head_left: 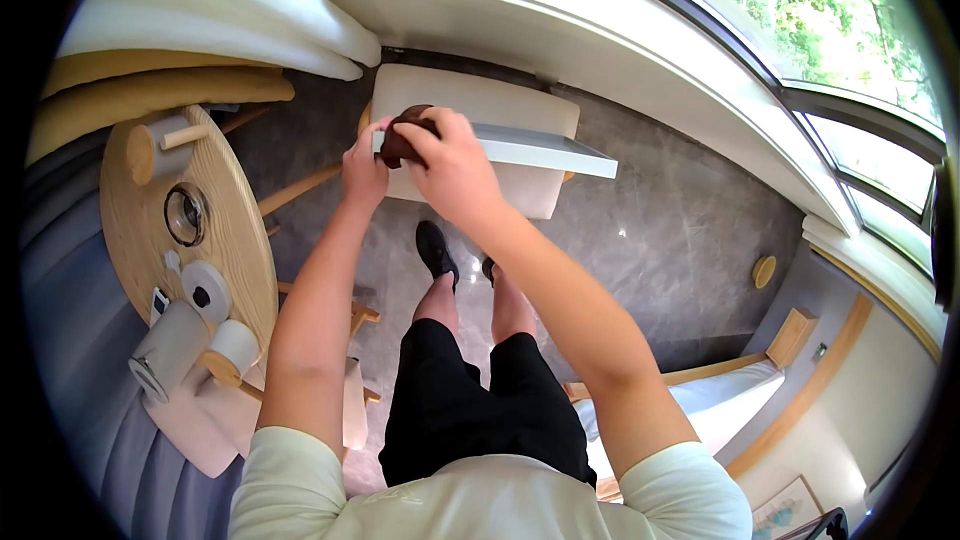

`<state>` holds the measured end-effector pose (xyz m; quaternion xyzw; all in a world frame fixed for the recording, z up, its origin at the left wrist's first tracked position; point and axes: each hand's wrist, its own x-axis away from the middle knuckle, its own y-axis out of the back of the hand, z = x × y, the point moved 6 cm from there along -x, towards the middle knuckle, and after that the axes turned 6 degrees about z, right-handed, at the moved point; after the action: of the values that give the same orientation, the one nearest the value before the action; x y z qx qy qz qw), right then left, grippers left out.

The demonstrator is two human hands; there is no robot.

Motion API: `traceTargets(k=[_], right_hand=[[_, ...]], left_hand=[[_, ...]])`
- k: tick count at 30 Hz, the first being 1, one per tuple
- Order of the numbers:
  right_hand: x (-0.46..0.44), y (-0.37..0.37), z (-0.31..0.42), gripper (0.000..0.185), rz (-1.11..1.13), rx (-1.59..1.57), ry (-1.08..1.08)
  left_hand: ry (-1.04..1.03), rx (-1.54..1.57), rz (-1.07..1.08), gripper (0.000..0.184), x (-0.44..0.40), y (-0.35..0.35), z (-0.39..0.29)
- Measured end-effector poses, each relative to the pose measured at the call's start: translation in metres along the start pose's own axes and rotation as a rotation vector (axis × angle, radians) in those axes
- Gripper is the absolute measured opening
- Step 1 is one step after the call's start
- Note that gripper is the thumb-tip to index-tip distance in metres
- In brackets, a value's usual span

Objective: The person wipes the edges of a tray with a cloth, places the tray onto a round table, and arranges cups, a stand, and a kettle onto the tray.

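The grey panel (545, 149) lies long axis crosswise, free end pointing right; the left hand's (365, 168) curled fingers clasp its other end, the right hand's (450, 160) pinch a brown cloth (398, 147).

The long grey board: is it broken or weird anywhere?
Nothing stands out: the long grey board shows no damage. The right hand and brown thing hide part, so I can't check there.
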<state>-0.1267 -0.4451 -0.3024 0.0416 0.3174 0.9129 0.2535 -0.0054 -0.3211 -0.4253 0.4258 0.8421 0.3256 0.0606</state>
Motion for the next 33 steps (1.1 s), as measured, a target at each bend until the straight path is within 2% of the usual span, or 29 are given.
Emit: traceTargets(k=[4,6,10,13,16,19,22,25,29,32,33], right_hand=[[0.003,0.075,-0.018,0.039,-0.082,-0.213,-0.243],[-0.002,0.119,-0.032,0.036,-0.146,-0.207,-0.218],[-0.011,0.192,-0.064,0.035,-0.269,-0.216,-0.284],[-0.020,0.226,-0.071,0.033,-0.313,-0.308,-0.405],[-0.025,0.244,-0.080,0.038,-0.328,-0.466,-0.471],[-0.019,0.257,-0.093,0.038,-0.355,-0.515,-0.439],[-0.002,0.267,-0.103,0.038,-0.357,-0.535,-0.456],[0.022,0.269,-0.119,0.038,-0.361,-0.553,-0.502],[0.043,0.276,-0.137,0.037,-0.385,-0.617,-0.559],[0.040,0.286,-0.137,0.039,-0.389,-0.569,-0.542],[0.035,0.292,-0.137,0.039,-0.383,-0.453,-0.502]], left_hand=[[-0.039,0.022,-0.001,0.035,0.007,-0.002,0.003],[-0.079,0.026,-0.020,0.033,0.009,0.000,0.000],[0.013,0.007,0.052,0.038,0.010,-0.003,0.002],[-0.012,0.008,0.024,0.043,0.009,-0.003,-0.001],[0.007,0.068,-0.015,0.043,0.008,0.003,-0.017],[-0.167,-0.353,0.069,0.046,0.011,0.008,-0.062],[-0.333,-0.594,0.081,0.045,0.009,0.001,-0.085],[-0.445,-0.534,0.304,0.043,0.011,-0.031,-0.106],[-0.494,-0.494,0.338,0.039,0.012,-0.066,-0.122],[-0.496,-0.502,0.311,0.040,0.012,-0.081,-0.127],[-0.496,-0.519,0.299,0.041,0.011,-0.083,-0.131]])
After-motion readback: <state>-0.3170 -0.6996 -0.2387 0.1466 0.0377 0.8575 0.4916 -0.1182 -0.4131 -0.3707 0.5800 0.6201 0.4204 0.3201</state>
